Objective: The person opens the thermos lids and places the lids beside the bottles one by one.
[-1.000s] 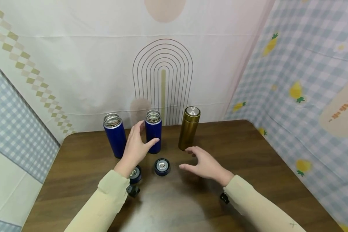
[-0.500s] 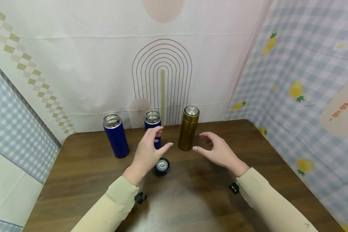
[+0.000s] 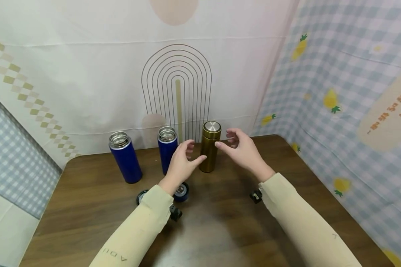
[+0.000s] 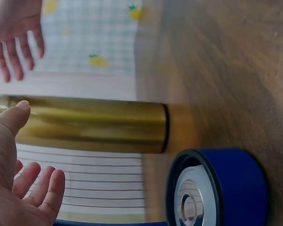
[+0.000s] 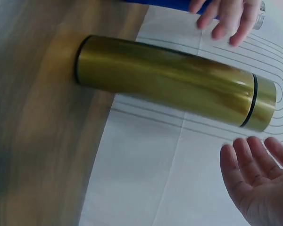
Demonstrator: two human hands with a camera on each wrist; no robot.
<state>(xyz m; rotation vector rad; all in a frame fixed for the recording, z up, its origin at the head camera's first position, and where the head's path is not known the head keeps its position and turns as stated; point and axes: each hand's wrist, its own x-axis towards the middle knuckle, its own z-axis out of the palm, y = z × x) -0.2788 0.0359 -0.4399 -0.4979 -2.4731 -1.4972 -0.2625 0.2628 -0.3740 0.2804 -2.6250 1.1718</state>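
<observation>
A gold thermos bottle (image 3: 208, 152) stands upright with its silver-topped lid on. My left hand (image 3: 183, 163) is at its left, thumb and fingers spread apart and holding nothing. To the right of the lid is my right hand (image 3: 244, 151), fingers loosely bent; in the right wrist view a gap shows between those fingertips (image 5: 228, 153) and the gold bottle (image 5: 170, 82). Two blue thermos bottles without lids stand further left: one blue bottle (image 3: 126, 159) at the far left, another blue bottle (image 3: 167, 148) partly behind my left hand.
Two dark blue lids lie upturned on the wooden table (image 3: 217, 230). One lid (image 3: 181, 192) is beside my left wrist; the other lid (image 3: 141, 196) is mostly hidden by the sleeve. A patterned cloth (image 3: 97, 81) hangs behind the table's back edge.
Both hands have moved toward the gold bottle: the left hand rightward from the middle blue bottle, the right hand upward to lid height. The bottles have stayed put while the head view has shifted slightly.
</observation>
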